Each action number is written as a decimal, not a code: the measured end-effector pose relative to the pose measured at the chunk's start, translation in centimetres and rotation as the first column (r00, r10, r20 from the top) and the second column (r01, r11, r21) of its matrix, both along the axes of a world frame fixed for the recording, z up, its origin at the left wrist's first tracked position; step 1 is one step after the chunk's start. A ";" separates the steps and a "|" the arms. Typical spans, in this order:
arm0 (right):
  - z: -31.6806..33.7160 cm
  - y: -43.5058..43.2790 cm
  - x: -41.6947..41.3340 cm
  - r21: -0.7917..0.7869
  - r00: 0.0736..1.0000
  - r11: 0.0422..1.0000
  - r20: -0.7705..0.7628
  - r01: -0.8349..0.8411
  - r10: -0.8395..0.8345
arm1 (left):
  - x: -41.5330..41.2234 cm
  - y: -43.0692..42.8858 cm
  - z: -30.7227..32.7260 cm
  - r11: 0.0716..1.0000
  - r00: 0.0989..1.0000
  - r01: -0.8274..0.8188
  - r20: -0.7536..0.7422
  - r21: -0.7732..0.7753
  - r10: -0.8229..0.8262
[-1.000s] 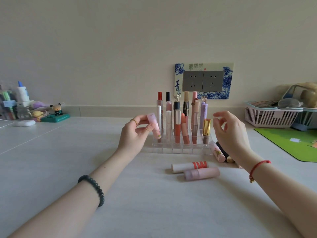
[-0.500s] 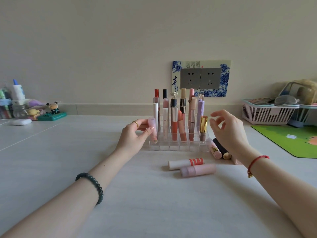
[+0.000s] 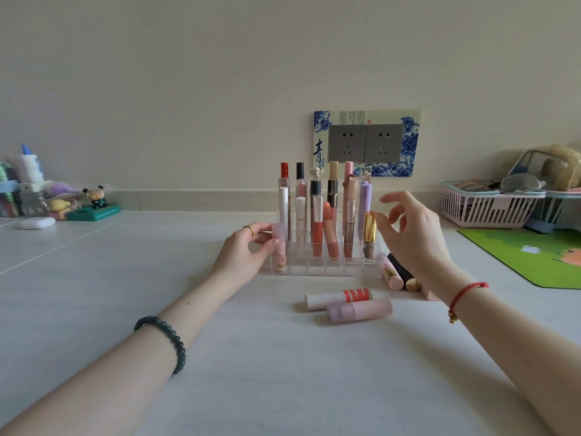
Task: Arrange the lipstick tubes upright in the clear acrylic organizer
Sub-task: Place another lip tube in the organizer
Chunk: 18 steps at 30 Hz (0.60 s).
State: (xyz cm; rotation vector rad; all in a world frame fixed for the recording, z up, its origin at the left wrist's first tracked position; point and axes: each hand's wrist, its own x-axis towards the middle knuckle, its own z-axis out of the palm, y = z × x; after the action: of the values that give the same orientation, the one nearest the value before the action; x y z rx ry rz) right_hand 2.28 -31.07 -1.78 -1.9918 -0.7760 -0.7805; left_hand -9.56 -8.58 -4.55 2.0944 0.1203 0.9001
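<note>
- Lighting: soft, even, moderately bright; no glare noted.
- Shadows: faint and diffuse beneath the lying tubes on the table.
- Wide-angle bowing at the frame edges; detail slightly soft throughout.

Place: a home, a private room with a pale table against a plain wall.
Wall fitting: double socket inside a blue-and-white flowered surround.
Left corner: little cartoon figurines.
Right side: pink plastic basket of odds and ends, green cartoon mat.
Centre: lipstick tubes in a clear organizer.
</note>
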 end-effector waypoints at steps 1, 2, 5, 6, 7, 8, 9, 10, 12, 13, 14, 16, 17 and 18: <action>0.2 0.1 -0.3 0.004 1.000 1.000 0.024 -0.010 0.010 | 0.0 0.0 0.0 1.000 1.000 0.001 -0.006 -0.010 -0.001; 0.4 0.2 -0.6 0.002 0.999 1.000 0.048 -0.022 0.022 | 0.0 0.0 0.0 1.000 1.000 0.005 -0.009 -0.018 -0.005; 0.9 0.7 -1.8 -0.044 0.989 0.997 0.133 -0.066 0.071 | -0.1 -0.1 0.0 1.000 1.000 0.014 -0.008 -0.021 -0.014; 1.0 0.8 -2.2 -0.066 0.983 0.995 0.160 -0.081 0.090 | -0.1 -0.1 0.0 1.000 1.000 0.013 -0.009 -0.016 -0.014; 1.1 0.9 -2.5 -0.090 0.977 0.991 0.182 -0.096 0.111 | -0.1 -0.1 0.0 1.000 1.000 0.010 -0.012 -0.008 -0.010; 1.2 1.1 -2.8 -0.113 0.972 0.987 0.194 -0.116 0.136 | -0.1 -0.1 0.0 1.000 1.000 0.005 -0.017 0.004 -0.005; 1.4 1.2 -3.1 -0.141 0.966 0.979 0.190 -0.147 0.173 | -0.1 0.0 0.0 1.000 1.000 -0.001 -0.021 0.015 0.002; 1.5 1.2 -3.4 -0.179 0.960 0.964 0.169 -0.194 0.225 | -0.1 0.0 0.0 1.000 1.000 -0.007 -0.021 0.023 0.007; 1.7 1.3 -4.0 -0.294 0.928 0.898 0.076 -0.328 0.364 | -0.1 0.1 0.0 1.000 1.000 -0.010 -0.021 0.027 0.011; 1.7 1.4 -4.3 -0.359 0.904 0.844 0.006 -0.398 0.428 | -0.1 0.1 0.0 1.000 1.000 -0.010 -0.022 0.023 0.010; 1.6 1.5 -4.5 -0.418 0.879 0.786 -0.070 -0.456 0.472 | -0.1 0.1 0.0 1.000 1.000 -0.009 -0.021 0.012 0.009; 1.5 1.7 -4.8 -0.496 0.839 0.685 -0.209 -0.534 0.503 | -0.2 0.0 0.1 1.000 1.000 -0.012 -0.009 -0.011 0.012; 1.5 1.8 -4.9 -0.515 0.825 0.650 -0.259 -0.558 0.503 | -0.3 0.0 0.1 1.000 1.000 -0.013 -0.001 -0.017 0.013; 1.5 1.9 -4.9 -0.530 0.815 0.625 -0.292 -0.574 0.501 | -0.3 0.0 0.1 1.000 1.000 -0.014 0.004 -0.020 0.014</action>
State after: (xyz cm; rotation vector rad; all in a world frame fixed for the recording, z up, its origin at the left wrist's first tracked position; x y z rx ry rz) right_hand -2.67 -29.14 -0.25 -2.1137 -1.6123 -0.0308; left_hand -9.88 -8.63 -4.46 2.0760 0.1417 0.9079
